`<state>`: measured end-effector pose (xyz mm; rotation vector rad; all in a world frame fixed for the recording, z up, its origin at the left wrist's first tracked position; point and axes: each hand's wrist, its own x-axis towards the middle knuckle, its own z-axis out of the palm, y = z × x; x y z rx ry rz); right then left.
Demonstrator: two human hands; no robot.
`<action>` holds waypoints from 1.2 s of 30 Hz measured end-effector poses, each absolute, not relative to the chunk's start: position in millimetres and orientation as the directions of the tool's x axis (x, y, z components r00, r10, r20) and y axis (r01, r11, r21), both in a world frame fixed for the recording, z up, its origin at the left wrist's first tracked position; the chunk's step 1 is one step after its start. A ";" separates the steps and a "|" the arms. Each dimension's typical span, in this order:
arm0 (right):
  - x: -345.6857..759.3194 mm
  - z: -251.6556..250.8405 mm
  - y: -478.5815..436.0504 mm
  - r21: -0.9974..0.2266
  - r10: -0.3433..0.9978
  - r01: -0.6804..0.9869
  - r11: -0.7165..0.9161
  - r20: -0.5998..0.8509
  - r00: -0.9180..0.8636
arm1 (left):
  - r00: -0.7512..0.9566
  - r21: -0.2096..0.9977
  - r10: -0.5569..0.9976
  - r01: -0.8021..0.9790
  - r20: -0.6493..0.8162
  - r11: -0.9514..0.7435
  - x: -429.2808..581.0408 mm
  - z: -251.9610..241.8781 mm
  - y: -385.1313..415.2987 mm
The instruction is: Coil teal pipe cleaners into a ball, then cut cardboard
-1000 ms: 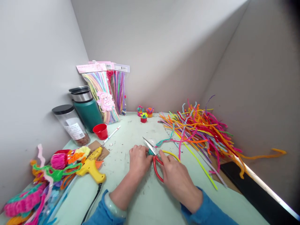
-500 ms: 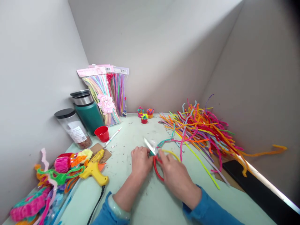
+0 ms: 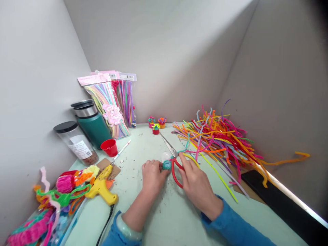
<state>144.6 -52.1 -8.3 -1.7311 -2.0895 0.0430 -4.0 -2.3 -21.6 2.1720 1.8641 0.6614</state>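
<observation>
My left hand (image 3: pixel 153 177) is closed on a small teal fuzzy piece (image 3: pixel 167 165), which pokes out between thumb and fingers. My right hand (image 3: pixel 193 182) rests on red-handled scissors (image 3: pixel 176 174), fingers at the upper loop. The scissor blades (image 3: pixel 169 145) point up and to the left, beyond the teal piece. A teal pipe cleaner (image 3: pixel 188 140) lies just past the scissors, beside a yellow one (image 3: pixel 192 159). A small clear round object (image 3: pixel 166 156) sits behind the teal piece.
Loose pipe cleaners (image 3: pixel 217 140) are heaped at right by a black slab (image 3: pixel 282 201). At left are a yellow glue gun (image 3: pixel 102 188), red cup (image 3: pixel 109 148), green bottle (image 3: pixel 94 126), clear jar (image 3: pixel 79 145) and fuzzy crafts (image 3: pixel 65 184). Tiny decorated pots (image 3: pixel 156 130) stand behind.
The scissors have moved away from the teal piece, right and forward, and their blades look nearly together. More of the teal piece shows by my left hand. The whole view has shifted slightly.
</observation>
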 end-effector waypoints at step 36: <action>219.2 9.0 -7.1 -0.150 0.949 0.984 0.098 0.313 -0.047 | 0.126 0.468 0.978 0.863 0.165 -0.190 -5.2 -22.0 1.2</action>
